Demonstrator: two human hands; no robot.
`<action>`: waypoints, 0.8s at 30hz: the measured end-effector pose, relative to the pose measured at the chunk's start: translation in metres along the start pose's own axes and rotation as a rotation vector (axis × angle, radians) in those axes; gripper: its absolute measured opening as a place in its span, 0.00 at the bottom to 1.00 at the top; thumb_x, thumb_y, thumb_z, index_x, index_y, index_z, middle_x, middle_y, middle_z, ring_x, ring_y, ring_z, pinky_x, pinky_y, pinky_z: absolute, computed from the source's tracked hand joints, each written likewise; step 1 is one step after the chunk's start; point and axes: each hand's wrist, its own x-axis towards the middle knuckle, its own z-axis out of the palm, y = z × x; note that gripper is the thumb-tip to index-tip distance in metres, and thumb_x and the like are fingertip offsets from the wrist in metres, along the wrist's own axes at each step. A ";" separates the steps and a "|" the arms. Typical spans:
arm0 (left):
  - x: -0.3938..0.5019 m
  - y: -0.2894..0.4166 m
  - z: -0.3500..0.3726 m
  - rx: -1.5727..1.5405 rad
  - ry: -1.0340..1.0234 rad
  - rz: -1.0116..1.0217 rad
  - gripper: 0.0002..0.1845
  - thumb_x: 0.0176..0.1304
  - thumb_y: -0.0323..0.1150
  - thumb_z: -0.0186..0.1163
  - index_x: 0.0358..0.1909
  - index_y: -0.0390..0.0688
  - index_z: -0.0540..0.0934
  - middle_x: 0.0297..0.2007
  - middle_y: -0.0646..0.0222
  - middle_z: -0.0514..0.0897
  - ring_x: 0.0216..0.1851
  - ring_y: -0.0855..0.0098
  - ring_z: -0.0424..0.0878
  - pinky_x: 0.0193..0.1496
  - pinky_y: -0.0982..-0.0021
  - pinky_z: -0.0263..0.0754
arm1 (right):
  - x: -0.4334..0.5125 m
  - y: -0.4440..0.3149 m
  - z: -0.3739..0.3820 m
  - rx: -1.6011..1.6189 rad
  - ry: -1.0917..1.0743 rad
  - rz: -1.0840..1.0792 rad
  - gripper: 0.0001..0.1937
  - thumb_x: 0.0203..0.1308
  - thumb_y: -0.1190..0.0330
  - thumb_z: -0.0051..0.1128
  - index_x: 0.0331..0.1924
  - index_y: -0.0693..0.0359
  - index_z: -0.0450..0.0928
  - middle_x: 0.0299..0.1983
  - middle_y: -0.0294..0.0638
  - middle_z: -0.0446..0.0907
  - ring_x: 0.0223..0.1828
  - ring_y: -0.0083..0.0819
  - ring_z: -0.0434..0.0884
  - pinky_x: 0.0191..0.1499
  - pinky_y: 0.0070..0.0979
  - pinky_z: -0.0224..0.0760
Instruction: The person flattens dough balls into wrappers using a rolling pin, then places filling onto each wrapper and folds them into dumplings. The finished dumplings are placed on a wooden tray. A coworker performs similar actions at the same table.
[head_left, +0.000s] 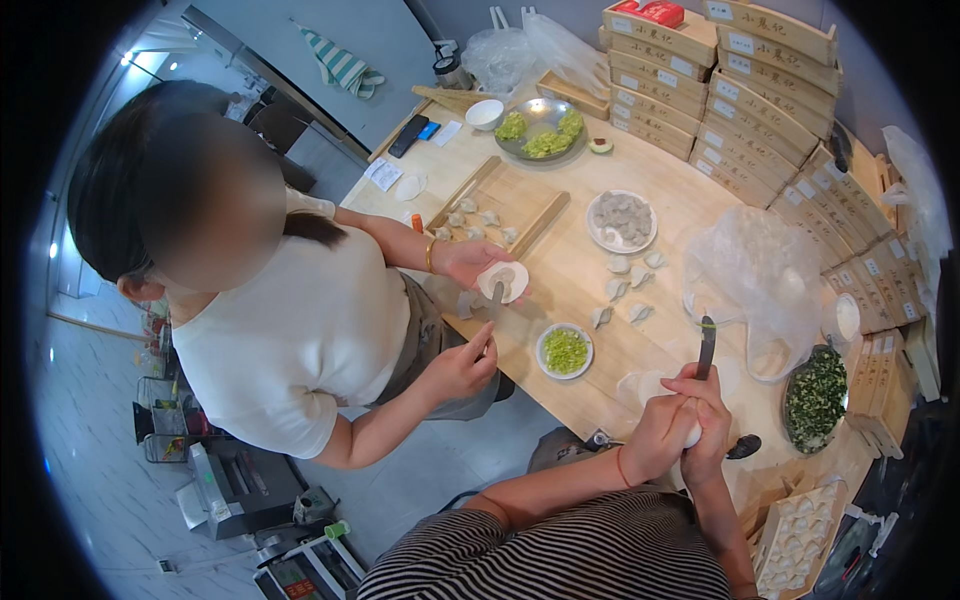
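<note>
My left hand (651, 444) and my right hand (706, 429) are pressed together around a white dough dumpling (692, 435), mostly hidden by the fingers. A dark spatula (706, 351) with a green bit on it sticks up from my right hand. Round dough wrappers (654, 385) lie just beyond my hands. Farther off are several folded dumplings (640, 277), a plate of peeled shrimp (649, 244) and a bowl of chopped light-green vegetable (589, 366). On the right stands a metal dish of chopped dark greens (789, 420).
A co-worker at the left holds a filled wrapper (517, 279) and a spatula. Near them is a wooden tray (551, 217) of dumplings. Stacked wooden boxes (757, 135), a plastic bag (750, 262), and a dish of green mash (541, 111) stand farther back. A full dumpling tray (836, 502) is at lower right.
</note>
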 end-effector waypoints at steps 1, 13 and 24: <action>0.000 0.000 0.000 -0.005 0.002 -0.005 0.15 0.70 0.28 0.45 0.41 0.30 0.81 0.31 0.60 0.84 0.33 0.68 0.83 0.35 0.69 0.76 | 0.000 0.001 0.000 0.004 -0.001 0.002 0.27 0.67 0.55 0.35 0.43 0.71 0.82 0.49 0.52 0.73 0.52 0.40 0.72 0.61 0.34 0.61; 0.004 0.003 0.000 -0.022 -0.009 -0.068 0.15 0.68 0.28 0.45 0.39 0.31 0.81 0.32 0.55 0.85 0.35 0.65 0.84 0.39 0.67 0.77 | 0.002 0.004 0.000 0.005 0.010 -0.006 0.27 0.66 0.54 0.35 0.43 0.71 0.82 0.48 0.52 0.73 0.52 0.40 0.72 0.61 0.34 0.61; 0.000 -0.016 0.000 -0.086 -0.124 -0.108 0.15 0.70 0.29 0.44 0.40 0.32 0.79 0.33 0.52 0.83 0.37 0.59 0.84 0.41 0.65 0.76 | 0.003 0.007 -0.002 0.007 0.023 0.008 0.27 0.67 0.55 0.35 0.43 0.71 0.82 0.49 0.52 0.73 0.53 0.40 0.72 0.61 0.34 0.60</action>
